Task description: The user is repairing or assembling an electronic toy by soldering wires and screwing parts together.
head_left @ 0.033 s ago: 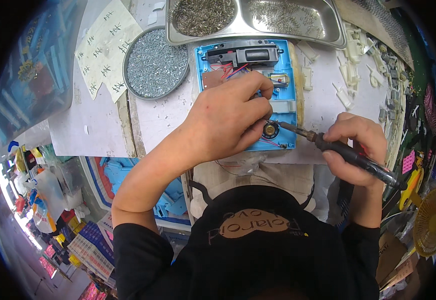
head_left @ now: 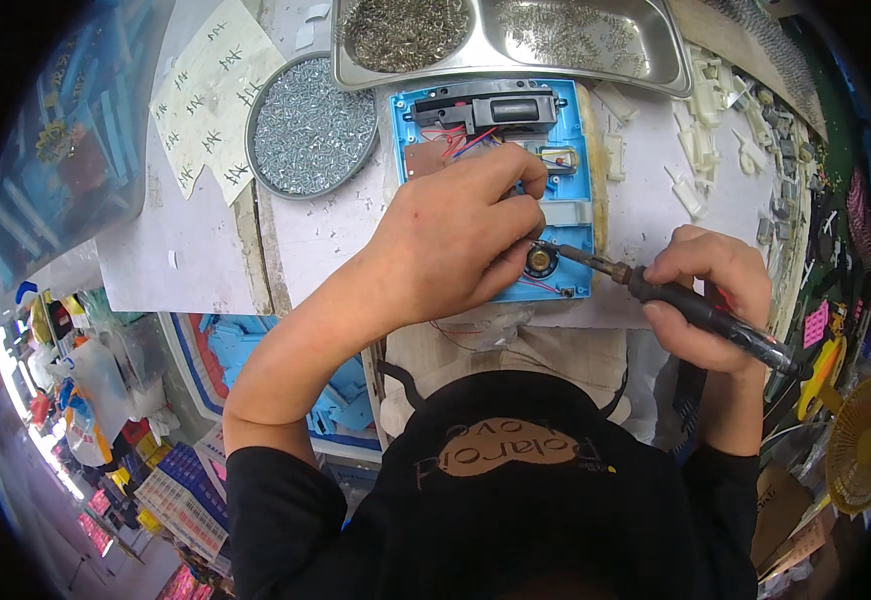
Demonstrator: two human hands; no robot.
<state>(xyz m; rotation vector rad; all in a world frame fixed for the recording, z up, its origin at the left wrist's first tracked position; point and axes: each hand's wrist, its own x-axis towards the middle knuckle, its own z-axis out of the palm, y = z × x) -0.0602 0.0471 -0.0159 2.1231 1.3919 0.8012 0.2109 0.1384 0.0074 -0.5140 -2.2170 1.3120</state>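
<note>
A blue plastic casing (head_left: 584, 235) lies open on the table, with a black part (head_left: 508, 110) at its far end, a brown circuit board (head_left: 422, 158), thin red and blue wires, and a small round speaker (head_left: 542, 262) at the near end. My left hand (head_left: 461, 230) rests over the casing, thumb and fingers pinched together beside the speaker; what they hold is hidden. In my right hand (head_left: 713, 290) is a soldering iron (head_left: 701, 312), pointing left. Its tip meets the speaker's edge, close to my left fingertips.
Left of the casing stands a round tray (head_left: 254, 150) of small screws. A metal tray (head_left: 486, 60) with springs and small metal parts lies beyond it. White plastic parts (head_left: 691, 190) are scattered at the right. A blue bin (head_left: 196, 385) sits below the table's left edge.
</note>
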